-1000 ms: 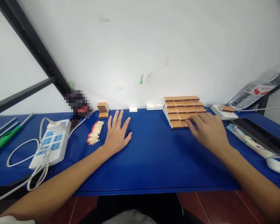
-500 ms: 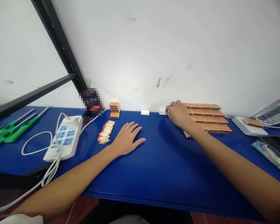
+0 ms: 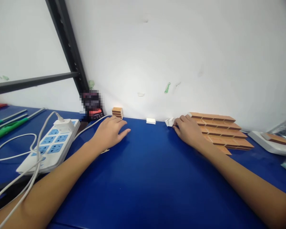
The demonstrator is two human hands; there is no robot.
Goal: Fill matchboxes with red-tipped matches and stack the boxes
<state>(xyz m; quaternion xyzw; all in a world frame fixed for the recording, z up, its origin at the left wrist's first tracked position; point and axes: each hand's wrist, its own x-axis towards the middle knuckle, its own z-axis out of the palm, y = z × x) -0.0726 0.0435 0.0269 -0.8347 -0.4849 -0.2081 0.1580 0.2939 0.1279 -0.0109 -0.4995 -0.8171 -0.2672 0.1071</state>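
Broadly, a blue worktop [image 3: 150, 181] is filling the view, its right side running out of frame. Near its rear right corner, a stepped stack [image 3: 222, 131] of orange boxes is rising in at least four tiers; the right arm is hiding part, leaving the total unclear. One power strip [image 3: 47, 159] is lying toward the left edge, crossed by white cables.

The left hand [image 3: 108, 135] is spreading its fingers, grasping nothing visible, and partly covering a small pile [image 3: 117, 112] of at least three boxes at the rear edge. The right hand [image 3: 187, 128] is bunching its fingers against tilted white pieces [image 3: 169, 121] by the rear edge, at least two; whether it is pinching them, one cannot tell. One white box [image 3: 151, 121] is sitting between the hands, along that edge. Pale matchsticks [image 3: 105, 151] are showing beneath the left wrist, too hidden to count.
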